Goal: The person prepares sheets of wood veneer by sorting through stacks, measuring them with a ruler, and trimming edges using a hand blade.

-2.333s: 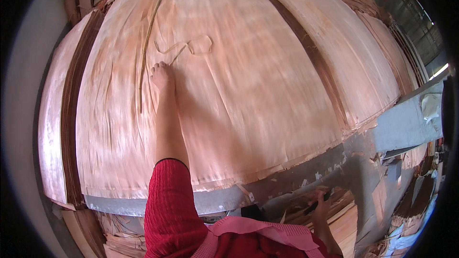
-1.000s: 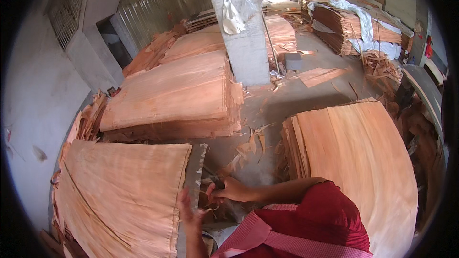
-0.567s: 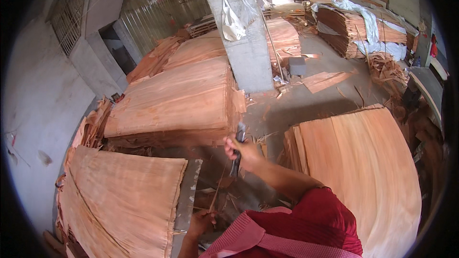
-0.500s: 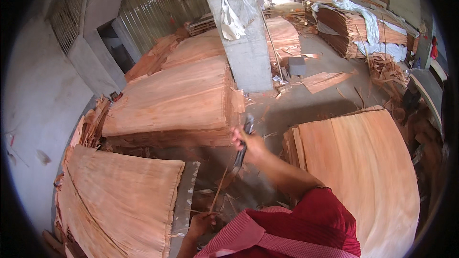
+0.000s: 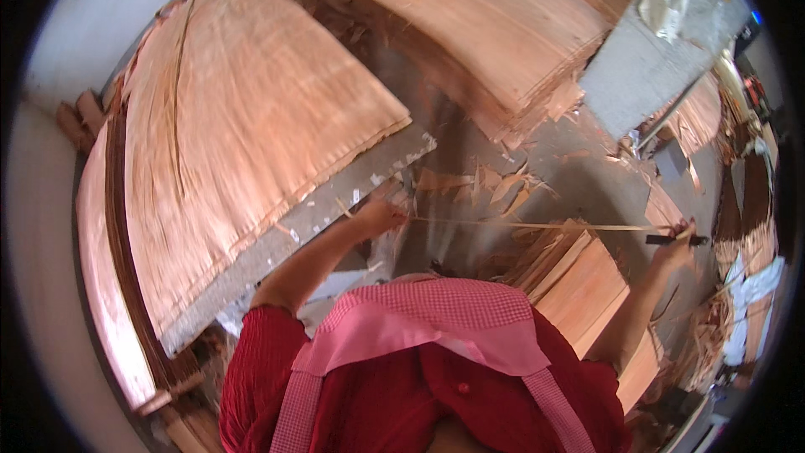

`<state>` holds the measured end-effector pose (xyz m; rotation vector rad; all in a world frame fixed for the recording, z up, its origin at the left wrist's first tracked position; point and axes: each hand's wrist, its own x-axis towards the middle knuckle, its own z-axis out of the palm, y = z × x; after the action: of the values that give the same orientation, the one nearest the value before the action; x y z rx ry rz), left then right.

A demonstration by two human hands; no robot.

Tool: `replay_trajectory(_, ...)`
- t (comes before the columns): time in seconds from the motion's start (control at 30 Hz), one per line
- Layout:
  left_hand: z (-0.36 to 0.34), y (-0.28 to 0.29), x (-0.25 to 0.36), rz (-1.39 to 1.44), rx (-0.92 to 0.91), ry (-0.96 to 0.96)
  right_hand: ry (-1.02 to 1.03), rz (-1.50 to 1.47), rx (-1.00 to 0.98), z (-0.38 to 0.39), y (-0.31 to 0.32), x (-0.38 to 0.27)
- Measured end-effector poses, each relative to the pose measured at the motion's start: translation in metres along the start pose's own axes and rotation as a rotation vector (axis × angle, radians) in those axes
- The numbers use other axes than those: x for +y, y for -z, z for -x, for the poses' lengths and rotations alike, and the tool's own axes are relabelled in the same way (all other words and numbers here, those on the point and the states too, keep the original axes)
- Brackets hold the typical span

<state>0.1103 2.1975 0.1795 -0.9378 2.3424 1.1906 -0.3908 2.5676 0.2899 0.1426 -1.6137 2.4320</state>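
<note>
A thin wood strip (image 5: 537,224) stretches nearly level across the space in front of me. Its left end meets the closed fingers of my left hand (image 5: 381,215), beside the edge of a grey board (image 5: 268,264). My right hand (image 5: 683,233), far out to the right, is closed around a short dark tool (image 5: 667,241) at the strip's other end; what kind of tool it is does not show. Whether those fingers also pinch the strip cannot be made out. On the grey board lies a stack of thin wood veneer sheets (image 5: 268,101), with ragged edges.
Another veneer stack (image 5: 478,25) stands beyond a littered gap. More veneer (image 5: 587,285) is piled close by my right arm. Wood scraps (image 5: 495,184) cover part of the floor. A concrete pillar (image 5: 637,59) rises at the upper right, and a pale wall (image 5: 50,159) runs along the left.
My view has swung down and to the left. My right hand has moved away to the right with the dark tool, and the strip now spans between my widely spread hands.
</note>
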Motion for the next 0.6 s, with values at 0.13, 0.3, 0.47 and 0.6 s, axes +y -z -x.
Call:
replay_trajectory(0.13, -0.012, 0.021, 0.011, -0.237, 0.304, -0.003, 0.009, 0.273, 0.129, -0.042, -0.003, -0.013)
replay_trajectory(0.3, -0.091, 0.060, -0.001, -0.524, 1.013, 0.127, 0.199, 0.913, -0.409, -0.054, 0.007, 0.015)
replay_trajectory(0.47, -0.128, 0.094, -0.028, -0.562, 0.887, 0.159, 0.004, 1.455, -1.060, 0.073, -0.065, 0.067)
replay_trajectory(0.6, -0.116, 0.101, -0.057, -1.001, 0.980, -0.110, 0.005, 1.353, -1.403, 0.132, -0.093, 0.081)
